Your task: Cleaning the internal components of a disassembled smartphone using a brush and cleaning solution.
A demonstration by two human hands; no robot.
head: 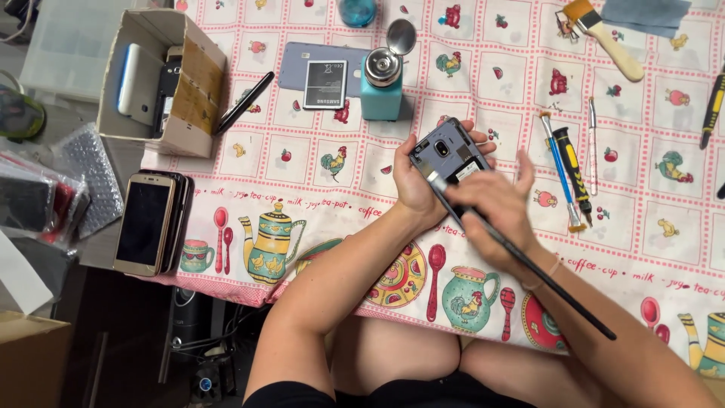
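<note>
At the far left a tan cardboard box [162, 79] holding phone parts sits on the desk [302, 181], which wears a pink-checked cloth printed with roosters and teapots; just below it lies a stack of gold-edged smartphones [147, 223]. Further right, a black battery [325, 83] rests on a grey-blue back cover [298, 64], beside a teal pump dispenser bottle [381, 87]. The left hand [415, 185] is wrapped around an opened grey smartphone [447, 151], held above the cloth. The right hand [495, 211] pinches a long black-handled brush [521, 257], bristles touching the phone. Screwdrivers [570, 170] lie to the right.
</note>
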